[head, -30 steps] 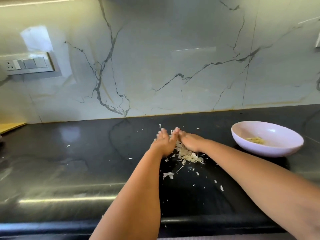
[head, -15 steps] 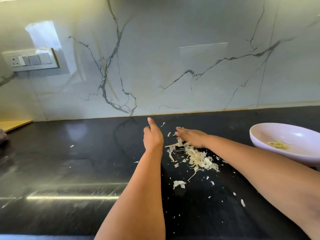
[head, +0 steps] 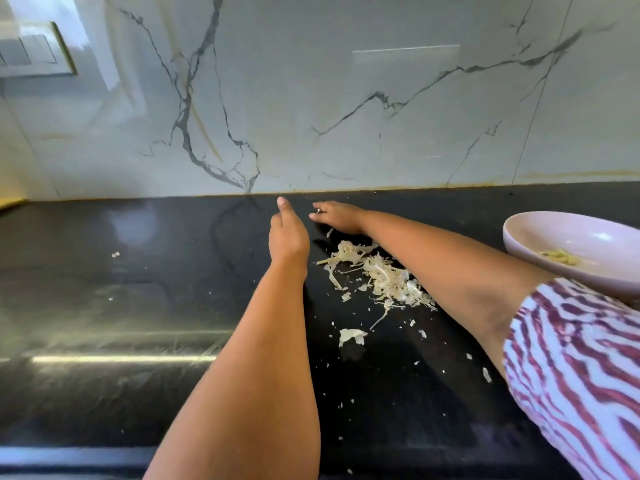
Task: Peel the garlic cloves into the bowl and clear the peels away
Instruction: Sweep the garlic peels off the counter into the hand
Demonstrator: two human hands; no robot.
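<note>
Left hand (head: 289,237) on edge, fingers straight; right hand (head: 337,216) flat, fingers straight, nothing held. Cup both behind peels (head: 377,275), sweep toward you, keep off bowl (head: 568,237).

Pretty clearly a home kitchen.

Dark polished stone counter (head: 104,306) across the lower half of the frame, glossy marble-look backsplash (head: 346,98) with grey veins filling the top half, and a switch plate (head: 34,50) on the wall at upper left. Garlic peels (head: 377,275) are scattered mid-counter, and a pale bowl (head: 554,233) with peeled cloves (head: 559,257) sits at the right edge. Bare arms and a striped sleeve (head: 575,368), so regular house clothes.
</note>
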